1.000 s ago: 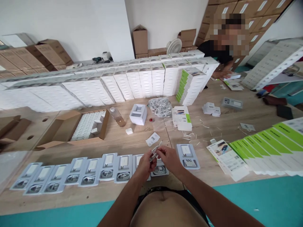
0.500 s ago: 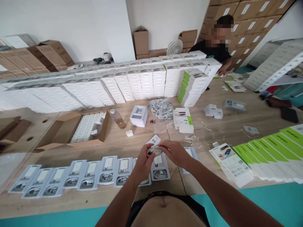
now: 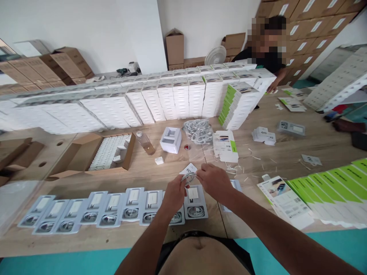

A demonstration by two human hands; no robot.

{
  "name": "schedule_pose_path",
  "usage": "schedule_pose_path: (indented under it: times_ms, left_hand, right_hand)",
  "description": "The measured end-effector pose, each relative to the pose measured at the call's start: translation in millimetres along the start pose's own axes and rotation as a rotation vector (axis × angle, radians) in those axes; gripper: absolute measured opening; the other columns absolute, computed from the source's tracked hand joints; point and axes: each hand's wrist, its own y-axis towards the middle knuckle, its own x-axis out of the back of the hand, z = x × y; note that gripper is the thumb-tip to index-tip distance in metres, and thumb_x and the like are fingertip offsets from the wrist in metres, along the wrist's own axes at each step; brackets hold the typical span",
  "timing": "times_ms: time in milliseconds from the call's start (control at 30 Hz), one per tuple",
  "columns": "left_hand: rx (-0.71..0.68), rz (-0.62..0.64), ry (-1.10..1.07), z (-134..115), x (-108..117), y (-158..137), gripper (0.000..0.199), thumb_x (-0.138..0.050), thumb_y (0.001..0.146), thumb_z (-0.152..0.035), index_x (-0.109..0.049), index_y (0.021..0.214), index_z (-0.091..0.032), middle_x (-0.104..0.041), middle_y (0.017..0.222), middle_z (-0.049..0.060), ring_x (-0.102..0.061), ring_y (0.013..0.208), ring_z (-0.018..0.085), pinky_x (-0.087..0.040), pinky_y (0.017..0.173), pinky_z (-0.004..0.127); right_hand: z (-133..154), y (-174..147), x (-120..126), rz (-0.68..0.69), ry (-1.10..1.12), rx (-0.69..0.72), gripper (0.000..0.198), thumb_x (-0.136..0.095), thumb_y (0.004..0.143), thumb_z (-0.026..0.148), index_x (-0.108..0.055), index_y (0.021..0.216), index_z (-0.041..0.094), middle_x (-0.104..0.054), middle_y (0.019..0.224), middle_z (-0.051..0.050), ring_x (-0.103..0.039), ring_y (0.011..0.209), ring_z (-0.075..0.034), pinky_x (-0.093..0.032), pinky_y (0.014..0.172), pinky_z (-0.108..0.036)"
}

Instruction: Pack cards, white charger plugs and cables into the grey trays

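A coiled pale charging cable (image 3: 189, 177) is held between my two hands above the table. My left hand (image 3: 173, 194) is closed around the coil's left side. At the coil's right edge my right hand (image 3: 212, 181) pinches it with thumb and fingers; the exact strand is too small to make out. Behind the hands lies a white printed card (image 3: 189, 168). Just below them rests a plastic tray (image 3: 187, 202) holding a white charger block (image 3: 193, 193) and a coiled cable (image 3: 195, 211). My left hand partly covers the neighbouring tray.
Several filled trays (image 3: 132, 204) run along the front left. A carton of white chargers (image 3: 130, 152), a bottle (image 3: 145, 143), a cable pile (image 3: 198, 131) and flat boxes (image 3: 225, 146) lie beyond. Stacked white boxes (image 3: 180, 99) form a wall. Green-white packages (image 3: 329, 187) lie right. A co-worker (image 3: 258, 57) stands behind.
My right hand has shifted slightly right and up to the coil's edge, and my left hand has turned, tilting the coil. The whole view has shifted a little.
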Motion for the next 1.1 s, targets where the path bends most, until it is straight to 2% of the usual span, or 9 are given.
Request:
schedule_pose_path:
  times_ms: [200, 333, 567, 700, 800, 867, 967, 1033, 1100]
  left_hand:
    - [-0.042, -0.053, 0.08, 5, -8, 1, 0.025, -0.039, 0.094, -0.034, -0.061, 0.092, -0.022, -0.064, 0.068, 0.001, -0.053, 0.049, 0.014, -0.036, 0.055, 0.027]
    - [-0.053, -0.036, 0.025, 8, -13, -3, 0.026, -0.04, 0.094, -0.036, -0.06, 0.086, -0.021, -0.064, 0.068, 0.001, -0.054, 0.05, 0.013, -0.037, 0.059, 0.027]
    - [-0.05, 0.019, -0.078, 11, -23, -7, 0.027, -0.042, 0.093, -0.04, -0.061, 0.094, -0.022, -0.058, 0.055, -0.002, -0.05, 0.049, 0.013, -0.033, 0.055, 0.025]
    - [0.008, 0.088, -0.296, 12, -27, -6, 0.024, -0.046, 0.089, -0.038, -0.06, 0.096, -0.02, -0.057, 0.059, -0.002, -0.044, 0.049, 0.012, -0.031, 0.05, 0.023]
    - [0.085, 0.16, -0.489, 11, -25, -5, 0.019, -0.051, 0.082, -0.032, -0.058, 0.092, -0.017, -0.053, 0.056, -0.003, -0.041, 0.049, 0.01, -0.028, 0.047, 0.022]
    - [0.116, 0.19, -0.565, 10, -22, -5, 0.017, -0.052, 0.078, -0.028, -0.058, 0.089, -0.017, -0.053, 0.057, -0.003, -0.041, 0.049, 0.01, -0.027, 0.047, 0.022]
    - [0.133, 0.221, -0.596, 10, -14, -4, 0.018, -0.053, 0.074, -0.025, -0.059, 0.089, -0.016, -0.06, 0.069, 0.0, -0.043, 0.05, 0.009, -0.027, 0.047, 0.022]
    - [0.132, 0.247, -0.557, 10, -9, -4, 0.016, -0.053, 0.074, -0.024, -0.06, 0.085, -0.016, -0.061, 0.068, 0.001, -0.044, 0.05, 0.009, -0.028, 0.047, 0.022]
    - [0.124, 0.29, -0.499, 10, -6, -5, 0.015, -0.054, 0.076, -0.026, -0.061, 0.082, -0.015, -0.059, 0.063, 0.001, -0.046, 0.051, 0.01, -0.031, 0.049, 0.023]
  right_hand:
    - [8, -8, -25, -0.005, 0.553, -0.302, 0.02, -0.045, 0.092, 0.034, -0.058, 0.081, 0.022, -0.061, 0.063, 0.002, -0.058, 0.058, -0.015, -0.039, 0.058, -0.025]
    - [11, -11, -40, -0.137, 0.683, -0.374, 0.02, -0.046, 0.091, 0.037, -0.058, 0.086, 0.022, -0.065, 0.068, 0.001, -0.062, 0.059, -0.015, -0.044, 0.059, -0.026]
    - [8, -11, -48, -0.166, 1.084, -0.517, 0.023, -0.054, 0.085, 0.042, -0.058, 0.087, 0.019, -0.071, 0.074, -0.003, -0.069, 0.062, -0.018, -0.054, 0.061, -0.029]
    - [10, -16, -51, -0.125, 1.09, -0.519, 0.026, -0.054, 0.084, 0.043, -0.06, 0.08, 0.018, -0.069, 0.067, -0.002, -0.064, 0.053, -0.016, -0.05, 0.054, -0.027]
    - [16, -23, -50, -0.113, 0.934, -0.456, 0.025, -0.053, 0.086, 0.04, -0.063, 0.076, 0.019, -0.065, 0.065, -0.001, -0.061, 0.056, -0.015, -0.048, 0.056, -0.027]
    - [18, -25, -47, -0.209, 0.716, -0.39, 0.022, -0.055, 0.086, 0.037, -0.065, 0.078, 0.02, -0.067, 0.077, -0.004, -0.062, 0.068, -0.017, -0.049, 0.066, -0.029]
    - [15, -23, -41, -0.349, 0.55, -0.309, 0.029, -0.065, 0.079, 0.034, -0.065, 0.104, 0.021, -0.064, 0.107, -0.009, -0.06, 0.084, -0.019, -0.048, 0.076, -0.033]
    - [8, -20, -38, -0.259, 0.643, -0.263, 0.039, -0.068, 0.076, 0.032, -0.062, 0.113, 0.021, -0.065, 0.107, -0.007, -0.061, 0.081, -0.018, -0.049, 0.074, -0.032]
    - [1, -20, -37, -0.098, 0.751, -0.224, 0.026, -0.066, 0.079, 0.03, -0.067, 0.103, 0.021, -0.07, 0.091, -0.003, -0.062, 0.074, -0.016, -0.048, 0.07, -0.029]
